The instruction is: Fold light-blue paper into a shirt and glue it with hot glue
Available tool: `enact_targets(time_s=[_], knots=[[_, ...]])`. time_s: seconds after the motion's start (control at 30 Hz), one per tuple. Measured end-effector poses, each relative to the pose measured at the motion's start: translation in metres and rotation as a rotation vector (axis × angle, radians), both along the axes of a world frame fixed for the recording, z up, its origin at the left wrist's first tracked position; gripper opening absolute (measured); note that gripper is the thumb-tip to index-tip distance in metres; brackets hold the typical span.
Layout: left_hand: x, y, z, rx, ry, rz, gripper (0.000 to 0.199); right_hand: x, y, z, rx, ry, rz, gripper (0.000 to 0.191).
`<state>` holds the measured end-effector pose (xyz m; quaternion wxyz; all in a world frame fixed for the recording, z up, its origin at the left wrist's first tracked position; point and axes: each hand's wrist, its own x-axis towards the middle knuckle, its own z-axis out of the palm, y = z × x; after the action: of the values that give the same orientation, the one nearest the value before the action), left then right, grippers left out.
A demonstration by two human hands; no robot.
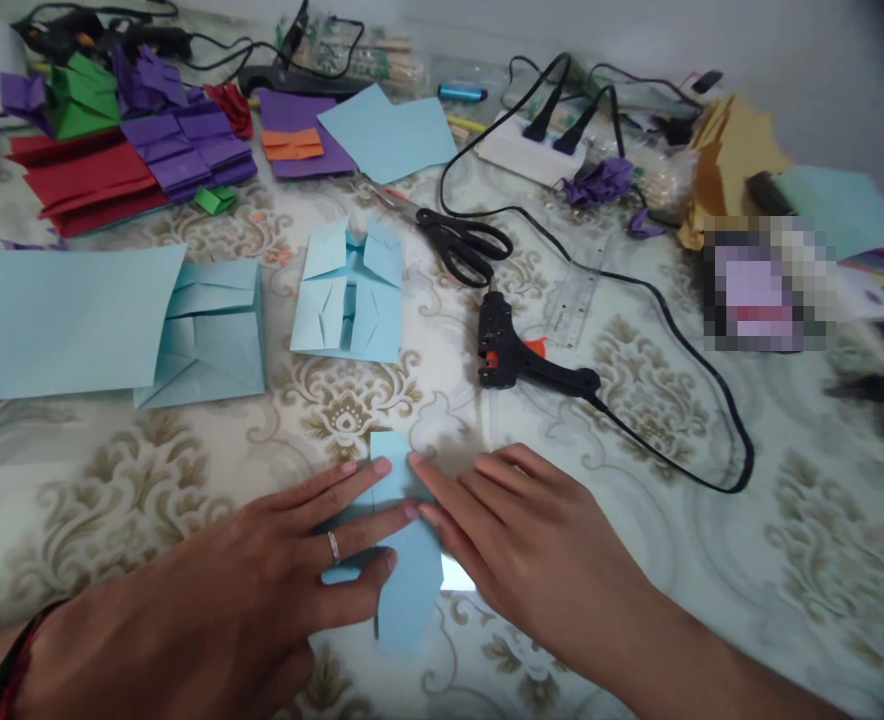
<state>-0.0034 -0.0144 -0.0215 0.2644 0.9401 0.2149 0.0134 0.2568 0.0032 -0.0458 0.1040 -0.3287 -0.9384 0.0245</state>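
Observation:
A folded piece of light blue paper [410,590] lies on the patterned tablecloth, partly covered by my hands. My left hand [284,560] wears a ring and rests on the paper from the left, its fingers stretched out and spread across the folds. From the right, my right hand [524,520] touches the paper's edge with index finger and thumb, their tips apart; the other fingers are bent. Just beyond is a light blue folded paper piece [348,300] with raised flaps. A black glue gun [517,350] lies on its side to the right of it.
Black scissors [464,240] and a clear ruler [578,295] lie farther back. A flat blue sheet [59,320] partly covers another folded piece [213,340] at left. Purple folded paper [187,150] sits behind. The glue gun's cord loops right, near a white power strip [532,150].

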Motion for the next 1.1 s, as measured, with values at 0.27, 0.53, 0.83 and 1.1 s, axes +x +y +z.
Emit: enact_targets(time_s=[0.27, 0.53, 0.83, 1.1], knots=[[0.001, 0.000, 0.001, -0.056, 0.011, -0.002, 0.049, -0.008, 0.006, -0.003, 0.032, 0.015, -0.021, 0.035], [-0.001, 0.000, -0.003, -0.047, -0.033, 0.010, 0.048, -0.005, 0.005, -0.006, 0.023, -0.045, -0.001, 0.037], [-0.002, 0.000, -0.002, -0.045, -0.047, 0.032, 0.047, -0.004, 0.016, -0.005, 0.010, 0.061, 0.021, 0.036], [-0.005, -0.001, -0.019, 0.021, -0.013, 0.132, 0.077, 0.010, 0.021, 0.001, 0.008, 0.140, 0.008, 0.031]])
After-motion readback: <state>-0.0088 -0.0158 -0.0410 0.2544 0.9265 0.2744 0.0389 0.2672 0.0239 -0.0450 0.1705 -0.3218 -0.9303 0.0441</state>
